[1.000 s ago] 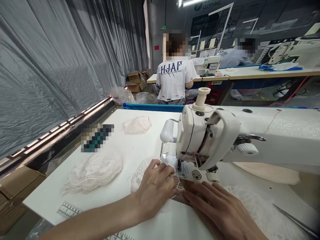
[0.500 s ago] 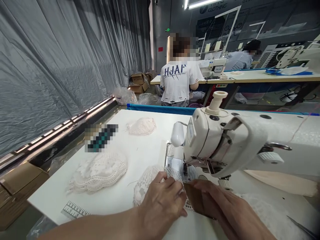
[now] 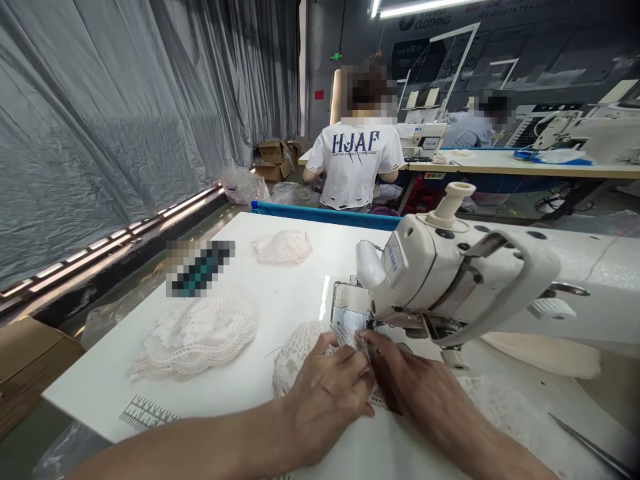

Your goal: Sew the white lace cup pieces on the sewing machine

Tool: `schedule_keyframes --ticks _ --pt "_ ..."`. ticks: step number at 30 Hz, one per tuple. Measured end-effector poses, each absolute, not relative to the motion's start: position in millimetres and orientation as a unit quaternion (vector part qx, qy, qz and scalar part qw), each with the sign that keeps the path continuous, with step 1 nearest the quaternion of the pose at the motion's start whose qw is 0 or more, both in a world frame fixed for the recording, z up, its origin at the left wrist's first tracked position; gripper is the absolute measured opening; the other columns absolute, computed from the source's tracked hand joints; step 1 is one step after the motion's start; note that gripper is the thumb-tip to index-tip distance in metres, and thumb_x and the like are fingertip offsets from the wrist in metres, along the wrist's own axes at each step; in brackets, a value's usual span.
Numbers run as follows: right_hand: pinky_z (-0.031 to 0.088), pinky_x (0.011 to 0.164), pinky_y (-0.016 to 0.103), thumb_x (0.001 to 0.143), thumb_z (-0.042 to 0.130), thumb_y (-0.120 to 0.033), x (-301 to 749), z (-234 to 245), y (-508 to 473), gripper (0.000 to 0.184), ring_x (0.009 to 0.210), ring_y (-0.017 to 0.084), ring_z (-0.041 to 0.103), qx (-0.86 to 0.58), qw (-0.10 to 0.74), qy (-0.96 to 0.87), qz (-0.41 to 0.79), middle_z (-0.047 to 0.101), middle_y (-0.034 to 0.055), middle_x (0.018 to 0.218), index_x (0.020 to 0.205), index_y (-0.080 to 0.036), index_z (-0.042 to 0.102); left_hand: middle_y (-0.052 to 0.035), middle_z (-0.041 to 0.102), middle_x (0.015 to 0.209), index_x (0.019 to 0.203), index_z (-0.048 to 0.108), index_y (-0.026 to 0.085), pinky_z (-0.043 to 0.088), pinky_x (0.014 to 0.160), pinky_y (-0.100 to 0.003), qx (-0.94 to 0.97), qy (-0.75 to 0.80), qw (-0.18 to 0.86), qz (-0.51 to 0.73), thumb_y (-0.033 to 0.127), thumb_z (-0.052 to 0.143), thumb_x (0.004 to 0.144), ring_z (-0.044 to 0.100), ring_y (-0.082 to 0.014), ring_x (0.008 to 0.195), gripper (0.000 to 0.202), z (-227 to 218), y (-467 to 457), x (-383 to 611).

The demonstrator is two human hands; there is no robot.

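A piece of white lace (image 3: 293, 360) lies bunched at the needle area of a white sewing machine (image 3: 400, 260). My left hand (image 3: 333, 393) rests over this lace with curled fingers, gripping it just left of the presser foot. Close by on the right, my right hand (image 3: 425, 393) reaches its fingertips to the lace edge beside the foot, fingers bent and pressed together. The lace under both palms is mostly hidden, and a dark brown patch beneath my right hand cannot be made out. The metal needle plate (image 3: 347, 317) shows just beyond my fingers.
On the left of the white table (image 3: 280, 300) lie a stack of scalloped lace (image 3: 200, 337) and a small pale pink cup-shaped piece (image 3: 283, 248). More lace (image 3: 505, 413), a beige piece (image 3: 545, 353) and a pointed metal tool (image 3: 590, 443) are at right. A co-worker (image 3: 355, 160) sits ahead.
The view has shifted slightly, moving the machine rightward in frame. My right hand has moved forward and left, its fingertips now nearer the presser foot. My left hand stays on the lace.
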State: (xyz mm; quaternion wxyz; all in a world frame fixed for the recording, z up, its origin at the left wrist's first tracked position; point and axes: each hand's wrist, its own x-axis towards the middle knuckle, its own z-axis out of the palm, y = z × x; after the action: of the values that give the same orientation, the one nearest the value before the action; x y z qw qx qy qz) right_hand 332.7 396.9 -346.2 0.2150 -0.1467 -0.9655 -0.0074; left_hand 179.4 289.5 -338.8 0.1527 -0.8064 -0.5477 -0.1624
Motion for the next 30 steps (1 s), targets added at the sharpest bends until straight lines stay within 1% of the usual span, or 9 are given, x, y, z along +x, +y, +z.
schedule_keyframes --ticks 2,3,6,8,14,17,21,23,30 --pt "0.047 0.041 0.023 0.081 0.033 -0.005 346.0 -339.9 395.7 0.046 0.053 0.016 0.064 -0.142 0.234 -0.962 0.019 0.07 0.0074 0.084 0.126 -0.016 0.036 0.0013 0.058 0.093 0.092 0.054 0.015 0.032 0.086 -0.035 -0.8 -0.558 0.148 -0.163 0.032 0.059 0.088 0.054 -0.0136 0.089 0.019 -336.4 290.6 178.4" --pt "0.05 0.044 0.023 0.083 0.031 -0.005 352.8 -337.7 395.0 0.046 0.057 0.016 0.066 -0.133 0.241 -0.961 0.023 0.07 0.0083 0.09 0.127 -0.017 0.038 0.0013 0.059 0.094 0.093 0.054 0.015 0.032 0.085 -0.035 -0.797 -0.565 0.142 -0.161 0.031 0.057 0.089 0.055 -0.0133 0.088 0.017 -334.9 291.7 178.0" --pt "0.056 0.062 0.024 0.087 0.029 -0.005 368.3 -337.4 392.9 0.041 0.084 0.016 0.068 -0.081 0.241 -0.967 0.012 0.065 0.0107 0.111 0.122 -0.02 0.047 0.0007 0.059 0.094 0.096 0.053 0.016 0.032 0.083 -0.034 -0.787 -0.583 0.125 -0.158 0.026 0.054 0.091 0.055 -0.0133 0.087 0.011 -331.4 296.2 177.9" --pt "0.056 0.067 0.024 0.091 0.029 -0.008 372.0 -342.1 392.3 0.036 0.091 0.016 0.067 -0.048 0.24 -0.97 -0.003 0.064 0.0105 0.114 0.115 -0.02 0.054 0.0004 0.059 0.094 0.097 0.052 0.016 0.032 0.082 -0.034 -0.782 -0.592 0.118 -0.157 0.025 0.053 0.09 0.055 -0.0135 0.087 0.011 -330.7 299.4 178.9" --pt "0.056 0.052 0.026 0.092 0.026 -0.008 370.0 -353.7 395.1 0.039 0.069 0.017 0.068 -0.016 0.29 -0.956 -0.043 0.07 0.008 0.091 0.1 -0.018 0.063 0.0001 0.058 0.096 0.1 0.051 0.017 0.032 0.083 -0.034 -0.765 -0.619 0.109 -0.14 0.023 0.053 0.09 0.055 -0.0139 0.088 0.012 -330.6 304.3 184.7" --pt "0.055 0.053 0.024 0.093 0.027 -0.008 371.9 -353.4 396.5 0.039 0.071 0.016 0.067 -0.012 0.296 -0.954 -0.037 0.07 0.0084 0.096 0.099 -0.018 0.064 -0.0002 0.058 0.097 0.101 0.05 0.018 0.033 0.082 -0.035 -0.763 -0.626 0.098 -0.125 0.023 0.053 0.09 0.055 -0.0152 0.09 0.013 -329.9 304.8 187.3" --pt "0.056 0.062 0.026 0.093 0.03 -0.009 374.4 -355.7 397.5 0.037 0.082 0.016 0.067 -0.005 0.27 -0.962 -0.052 0.065 0.0084 0.116 0.105 -0.019 0.063 -0.0001 0.057 0.096 0.102 0.05 0.018 0.034 0.08 -0.036 -0.76 -0.633 0.093 -0.117 0.018 0.051 0.09 0.055 -0.0161 0.09 0.012 -329.0 304.8 189.7" --pt "0.056 0.064 0.026 0.094 0.031 -0.01 374.3 -357.5 397.3 0.036 0.083 0.016 0.066 -0.007 0.26 -0.964 -0.056 0.063 0.0082 0.12 0.108 -0.019 0.063 -0.0002 0.057 0.097 0.103 0.05 0.018 0.034 0.08 -0.036 -0.758 -0.634 0.092 -0.12 0.016 0.052 0.089 0.055 -0.0162 0.091 0.014 -328.3 304.5 190.3" --pt "0.054 0.054 0.025 0.092 0.026 -0.007 371.1 -352.0 395.0 0.041 0.072 0.015 0.067 0.003 0.278 -0.957 -0.087 0.069 0.0088 0.11 0.101 -0.016 0.065 -0.0017 0.057 0.099 0.103 0.05 0.016 0.035 0.081 -0.037 -0.764 -0.625 0.11 -0.118 0.018 0.052 0.089 0.054 -0.0168 0.093 0.014 -328.9 303.1 190.0"
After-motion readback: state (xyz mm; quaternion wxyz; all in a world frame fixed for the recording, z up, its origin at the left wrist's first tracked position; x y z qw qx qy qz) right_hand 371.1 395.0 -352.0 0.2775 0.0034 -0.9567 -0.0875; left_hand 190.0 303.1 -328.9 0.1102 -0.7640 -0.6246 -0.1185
